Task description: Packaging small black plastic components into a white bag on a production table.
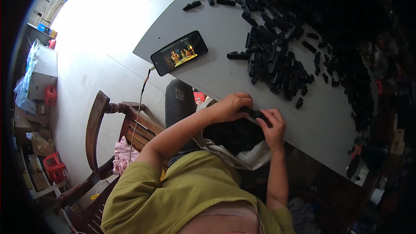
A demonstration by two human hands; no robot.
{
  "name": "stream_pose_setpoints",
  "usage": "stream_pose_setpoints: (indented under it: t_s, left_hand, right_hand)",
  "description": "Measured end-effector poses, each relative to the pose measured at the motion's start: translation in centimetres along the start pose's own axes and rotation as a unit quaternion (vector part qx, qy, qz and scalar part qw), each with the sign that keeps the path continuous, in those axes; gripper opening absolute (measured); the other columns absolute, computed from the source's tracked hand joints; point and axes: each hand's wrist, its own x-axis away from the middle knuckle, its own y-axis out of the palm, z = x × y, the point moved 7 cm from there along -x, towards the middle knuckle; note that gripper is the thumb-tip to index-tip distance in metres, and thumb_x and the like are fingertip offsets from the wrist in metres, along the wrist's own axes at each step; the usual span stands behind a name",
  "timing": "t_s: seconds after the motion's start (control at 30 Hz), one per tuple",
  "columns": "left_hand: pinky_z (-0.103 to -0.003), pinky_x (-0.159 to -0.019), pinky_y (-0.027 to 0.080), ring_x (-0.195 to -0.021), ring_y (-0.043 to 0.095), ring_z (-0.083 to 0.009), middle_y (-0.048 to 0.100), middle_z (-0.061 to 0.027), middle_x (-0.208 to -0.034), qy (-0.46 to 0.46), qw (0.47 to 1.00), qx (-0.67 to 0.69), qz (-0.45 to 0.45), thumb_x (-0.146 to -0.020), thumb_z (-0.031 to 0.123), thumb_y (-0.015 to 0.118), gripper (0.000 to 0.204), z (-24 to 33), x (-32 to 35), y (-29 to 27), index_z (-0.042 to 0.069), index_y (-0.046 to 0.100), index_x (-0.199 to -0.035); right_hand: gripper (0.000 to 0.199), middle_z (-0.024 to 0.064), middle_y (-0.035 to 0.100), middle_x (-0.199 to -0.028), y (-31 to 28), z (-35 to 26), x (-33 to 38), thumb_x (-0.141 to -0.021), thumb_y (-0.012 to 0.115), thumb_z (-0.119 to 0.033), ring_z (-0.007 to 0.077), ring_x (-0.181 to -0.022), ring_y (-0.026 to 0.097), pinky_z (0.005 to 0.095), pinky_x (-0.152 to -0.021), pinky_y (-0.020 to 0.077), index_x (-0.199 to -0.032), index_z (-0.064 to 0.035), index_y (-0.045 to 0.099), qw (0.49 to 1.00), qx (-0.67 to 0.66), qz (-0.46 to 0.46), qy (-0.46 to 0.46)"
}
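Note:
Between my two hands is a small, long black piece [256,114], at the near edge of the grey-white table [216,76]. My left hand [234,106] grips its left end with curled fingers. The right end is pinched by my right hand [273,126], thumb against fingers. What the piece is exactly, I cannot make out. Below both hands a white sack [255,158] lies open on my lap, dark inside. Beyond them a loose pile of similar black pieces [277,67] spreads over the table.
A phone [180,53] showing a video lies at the table's left edge, its cable [142,91] hanging down past a wooden chair [97,125]. Pink cloth [123,156] rests on the chair. Red stools [55,167] and boxes line the left side. More black pieces heap up at the far right.

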Motion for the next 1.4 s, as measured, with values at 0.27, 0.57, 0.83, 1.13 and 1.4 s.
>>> stream_pose_setpoints:
  t_s: [0.27,0.57,0.83,1.13,1.4]
  left_hand:
    - [-0.039,-0.081,0.047,-0.092,0.057,-0.0347,0.059,-0.0143,-0.092,0.020,1.000,0.001,0.001,-0.066,0.003,0.071,0.022,0.0,-0.1,0.3,0.000,0.059,-0.085]
    - [-0.039,-0.085,0.048,-0.096,0.058,-0.0310,0.060,-0.0128,-0.097,-0.003,1.000,-0.017,-0.023,-0.069,0.003,0.071,0.023,0.4,0.4,0.2,0.002,0.063,-0.091]
    - [-0.038,-0.079,0.048,-0.093,0.057,-0.0312,0.057,-0.0124,-0.096,0.004,0.994,-0.089,0.060,-0.082,0.010,0.064,0.019,0.3,-1.1,-2.6,0.003,0.060,-0.099]
    - [-0.040,-0.071,0.048,-0.082,0.060,-0.0297,0.057,-0.0121,-0.097,-0.156,0.939,-0.184,0.245,-0.080,0.010,0.066,0.035,-3.5,-5.2,-5.7,0.010,0.053,-0.113]
    - [-0.037,-0.070,0.047,-0.079,0.058,-0.0268,0.055,-0.0090,-0.084,-0.018,0.974,-0.138,0.179,-0.080,0.007,0.063,0.027,-0.7,-0.8,-4.2,0.008,0.058,-0.107]
  right_hand:
    - [0.031,0.0096,0.058,-0.085,-0.8,0.1,1.1,-0.064,0.076,0.000,0.0260,-0.077,0.058,0.0340,-0.067,0.0477,-0.094,0.0004,0.067,0.989,0.114,-0.048,-0.077]
    - [0.027,0.0079,0.054,-0.091,1.2,-0.2,-0.2,-0.071,0.076,-0.008,0.0223,-0.079,0.054,0.0337,-0.069,0.0461,-0.095,-0.0020,0.068,0.994,0.041,-0.063,-0.077]
    - [0.027,0.0067,0.054,-0.107,-7.9,7.6,-1.5,-0.087,0.065,-0.014,0.0170,-0.079,0.056,0.0269,-0.065,0.0472,-0.111,-0.0043,0.059,0.939,0.247,0.238,0.026]
    - [0.027,0.0055,0.057,-0.098,-8.4,10.4,0.7,-0.091,0.056,-0.010,0.0152,-0.076,0.055,0.0290,-0.066,0.0450,-0.117,-0.0057,0.055,0.954,-0.082,0.257,0.130]
    - [0.039,0.0024,0.055,-0.098,-7.3,8.8,2.8,-0.094,0.054,-0.013,0.0081,-0.073,0.051,0.0209,-0.061,0.0383,-0.132,-0.0089,0.047,0.802,-0.518,0.231,0.186]
